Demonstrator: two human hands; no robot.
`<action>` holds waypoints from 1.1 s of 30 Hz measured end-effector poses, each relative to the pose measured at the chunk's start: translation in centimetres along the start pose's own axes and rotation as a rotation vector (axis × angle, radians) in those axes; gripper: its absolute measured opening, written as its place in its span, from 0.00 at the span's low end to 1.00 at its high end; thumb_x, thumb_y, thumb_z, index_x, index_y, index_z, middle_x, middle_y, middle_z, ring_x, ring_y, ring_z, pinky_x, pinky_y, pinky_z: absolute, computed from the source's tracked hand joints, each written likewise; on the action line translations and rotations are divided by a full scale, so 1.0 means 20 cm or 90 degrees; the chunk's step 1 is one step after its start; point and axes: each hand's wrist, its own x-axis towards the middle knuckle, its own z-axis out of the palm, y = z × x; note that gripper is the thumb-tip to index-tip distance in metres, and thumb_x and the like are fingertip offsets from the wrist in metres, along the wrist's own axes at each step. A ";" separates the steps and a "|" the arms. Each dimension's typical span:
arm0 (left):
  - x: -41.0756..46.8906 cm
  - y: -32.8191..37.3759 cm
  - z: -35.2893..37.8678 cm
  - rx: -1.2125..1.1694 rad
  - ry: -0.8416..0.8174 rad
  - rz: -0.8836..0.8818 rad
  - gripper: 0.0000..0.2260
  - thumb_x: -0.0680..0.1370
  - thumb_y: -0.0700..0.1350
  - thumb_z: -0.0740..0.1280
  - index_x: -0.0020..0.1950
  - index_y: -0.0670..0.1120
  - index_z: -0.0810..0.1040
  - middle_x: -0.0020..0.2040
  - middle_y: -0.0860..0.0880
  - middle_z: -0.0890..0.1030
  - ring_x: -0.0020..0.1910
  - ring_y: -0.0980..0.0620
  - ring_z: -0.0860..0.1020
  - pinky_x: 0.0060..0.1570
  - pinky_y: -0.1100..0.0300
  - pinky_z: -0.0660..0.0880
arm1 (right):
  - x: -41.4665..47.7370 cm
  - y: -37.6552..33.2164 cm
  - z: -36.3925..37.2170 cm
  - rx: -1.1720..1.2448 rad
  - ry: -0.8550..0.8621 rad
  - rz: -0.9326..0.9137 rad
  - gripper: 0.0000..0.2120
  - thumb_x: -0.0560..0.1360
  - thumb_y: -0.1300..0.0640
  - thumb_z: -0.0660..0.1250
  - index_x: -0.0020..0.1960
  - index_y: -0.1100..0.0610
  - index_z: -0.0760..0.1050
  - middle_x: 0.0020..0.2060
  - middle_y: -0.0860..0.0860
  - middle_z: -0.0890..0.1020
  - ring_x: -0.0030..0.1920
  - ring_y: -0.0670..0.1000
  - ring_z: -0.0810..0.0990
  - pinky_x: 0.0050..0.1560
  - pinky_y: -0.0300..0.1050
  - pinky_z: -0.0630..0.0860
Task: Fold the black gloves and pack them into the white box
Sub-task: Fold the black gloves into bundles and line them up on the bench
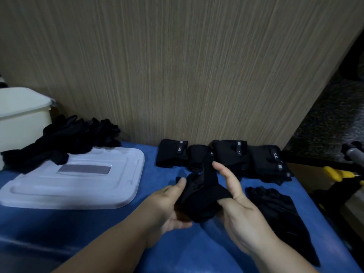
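A black glove (201, 196) is bunched between both hands above the blue table. My left hand (167, 205) grips its left side with thumb on top. My right hand (234, 205) holds its right side, thumb pressed into the fabric, fingers stretched forward. Several folded black gloves (232, 154) with small labels lie in a row against the wooden wall. One unfolded glove (281, 211) lies flat to the right. A heap of loose black gloves (65, 138) rests at the left, beside the white box (21, 119), whose inside is hidden.
The white box lid (78, 180) lies flat on the blue table (177, 253), partly under the glove heap. A wooden panel (177, 66) rises right behind the table. Past the table's right edge stand a yellow-handled tool (338, 174) and dark frame parts.
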 end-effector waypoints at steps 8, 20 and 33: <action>0.00 0.01 -0.03 -0.088 0.007 0.159 0.21 0.71 0.35 0.71 0.62 0.38 0.72 0.54 0.39 0.82 0.54 0.42 0.82 0.52 0.49 0.78 | -0.01 0.01 -0.02 -0.054 0.008 0.084 0.36 0.61 0.45 0.77 0.65 0.43 0.65 0.54 0.49 0.83 0.56 0.48 0.82 0.53 0.43 0.77; -0.03 0.02 0.07 -0.113 -0.009 0.154 0.10 0.82 0.41 0.58 0.62 0.47 0.74 0.54 0.45 0.83 0.54 0.46 0.82 0.48 0.51 0.80 | -0.01 -0.02 -0.06 -0.128 0.128 0.039 0.23 0.76 0.68 0.65 0.60 0.43 0.72 0.48 0.52 0.85 0.50 0.52 0.84 0.52 0.48 0.79; 0.08 -0.11 0.00 0.737 0.202 0.515 0.15 0.77 0.51 0.66 0.63 0.56 0.71 0.59 0.65 0.65 0.63 0.62 0.59 0.65 0.66 0.57 | -0.03 -0.01 -0.13 -0.793 0.201 0.060 0.27 0.73 0.41 0.68 0.66 0.47 0.62 0.56 0.45 0.71 0.54 0.45 0.73 0.49 0.33 0.68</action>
